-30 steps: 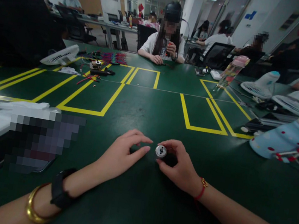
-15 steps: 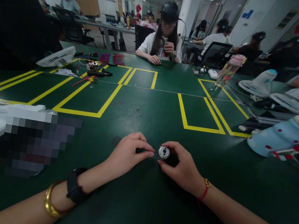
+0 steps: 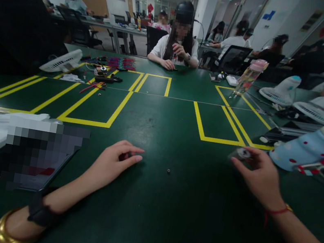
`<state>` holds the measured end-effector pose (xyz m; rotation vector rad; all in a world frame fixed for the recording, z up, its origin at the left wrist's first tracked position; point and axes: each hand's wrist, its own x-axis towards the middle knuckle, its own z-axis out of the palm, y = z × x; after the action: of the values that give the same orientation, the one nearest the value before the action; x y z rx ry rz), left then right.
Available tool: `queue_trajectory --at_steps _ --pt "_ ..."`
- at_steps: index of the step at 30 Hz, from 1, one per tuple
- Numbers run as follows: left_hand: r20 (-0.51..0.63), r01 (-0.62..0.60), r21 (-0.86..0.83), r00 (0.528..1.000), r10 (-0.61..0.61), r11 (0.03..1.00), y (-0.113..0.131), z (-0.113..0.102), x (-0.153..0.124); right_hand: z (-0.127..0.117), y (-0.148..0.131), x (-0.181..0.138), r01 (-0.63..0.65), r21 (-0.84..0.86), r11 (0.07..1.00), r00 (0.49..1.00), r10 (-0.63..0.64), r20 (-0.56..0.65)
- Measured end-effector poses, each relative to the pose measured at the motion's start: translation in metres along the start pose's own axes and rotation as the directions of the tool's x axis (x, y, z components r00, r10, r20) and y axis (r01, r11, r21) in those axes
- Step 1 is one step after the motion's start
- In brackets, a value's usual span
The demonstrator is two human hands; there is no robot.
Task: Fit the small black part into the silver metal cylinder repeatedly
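Head view, forward-down (close), green table

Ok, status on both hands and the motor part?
Right hand shut on round metal part. Left hand pinching something small and dark. Tiny piece loose on mat between them.

Left hand low, fingers curled; right hand outstretched, seemingly pinching.

The round part pinched in my right hand at the right of the frame looked like bright, polished metal, while the tiny piece lying mid-frame was dark and dull. The table under my left hand was matt green, smooth, with glossy yellow tape lines. My bangle at lower left shone like gold metal beside a matt black strap.
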<state>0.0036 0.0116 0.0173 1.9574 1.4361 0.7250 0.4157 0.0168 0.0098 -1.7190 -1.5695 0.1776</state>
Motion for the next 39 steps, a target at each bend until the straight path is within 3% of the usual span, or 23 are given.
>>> queue_trajectory --at_steps 2,5,7,9,11,12,14,17,20,23,27,31,33,36,39 --pt "-0.036 0.048 -0.011 0.998 -0.049 0.999 -0.008 -0.007 -0.002 -0.024 0.037 0.01 -0.132 -0.162 0.978 0.984 0.109 -0.142" --pt "-0.047 0.084 -0.031 0.995 -0.086 0.996 -0.011 -0.007 -0.002 -0.043 0.071 0.014 -0.259 -0.238 0.936 0.957 0.214 -0.196" --pt "-0.051 0.092 -0.032 0.994 -0.093 0.995 -0.01 -0.004 -0.001 -0.042 0.072 0.011 -0.24 -0.286 0.928 0.953 0.169 -0.253" --pt "-0.057 0.088 -0.037 0.994 -0.09 0.995 -0.009 -0.002 -0.001 -0.031 0.055 0.004 -0.116 -0.382 0.917 0.95 -0.01 -0.313" --pt "-0.061 0.08 -0.043 0.995 -0.083 0.996 -0.009 0.0 -0.001 -0.011 0.021 -0.008 0.124 -0.437 0.891 0.953 -0.23 -0.197" --pt "-0.063 0.076 -0.041 0.995 -0.078 0.996 -0.01 0.0 -0.001 0.001 0.0 -0.014 0.263 -0.4 0.878 0.949 -0.31 -0.057" --pt "-0.057 0.063 -0.019 0.996 -0.064 0.998 -0.011 0.0 -0.002 0.026 -0.044 -0.028 0.449 -0.199 0.871 0.88 -0.393 0.268" --pt "-0.028 0.024 0.03 0.999 -0.023 0.999 -0.014 0.001 -0.004 0.062 -0.098 -0.043 0.476 0.013 0.879 0.761 -0.419 0.495" --pt "-0.007 -0.013 0.056 1.0 0.013 0.998 -0.015 0.001 -0.004 0.078 -0.118 -0.04 0.48 0.063 0.875 0.725 -0.436 0.533" --pt "-0.008 -0.02 0.056 1.0 0.021 0.998 -0.014 0.001 -0.004 0.062 -0.099 -0.018 0.458 -0.008 0.889 0.808 -0.413 0.42" --pt "-0.004 -0.023 0.044 1.0 0.023 0.999 -0.01 0.002 -0.003 0.003 -0.034 0.019 0.389 -0.303 0.87 0.92 -0.381 0.087" --pt "0.009 -0.024 0.031 1.0 0.024 0.999 -0.007 0.003 -0.003 -0.053 0.033 0.034 0.095 -0.608 0.788 0.979 -0.186 -0.088" --pt "0.013 -0.022 0.031 1.0 0.022 0.999 -0.008 0.003 -0.003 -0.068 0.055 0.034 -0.083 -0.626 0.775 0.991 -0.003 -0.135" --pt "0.017 -0.028 0.033 0.999 0.028 0.999 -0.009 0.003 -0.004 -0.073 0.068 0.032 -0.283 -0.534 0.797 0.959 0.24 -0.15" --pt "0.02 -0.03 0.031 0.999 0.029 0.999 -0.01 0.002 -0.005 -0.072 0.068 0.031 -0.334 -0.475 0.814 0.942 0.283 -0.179"
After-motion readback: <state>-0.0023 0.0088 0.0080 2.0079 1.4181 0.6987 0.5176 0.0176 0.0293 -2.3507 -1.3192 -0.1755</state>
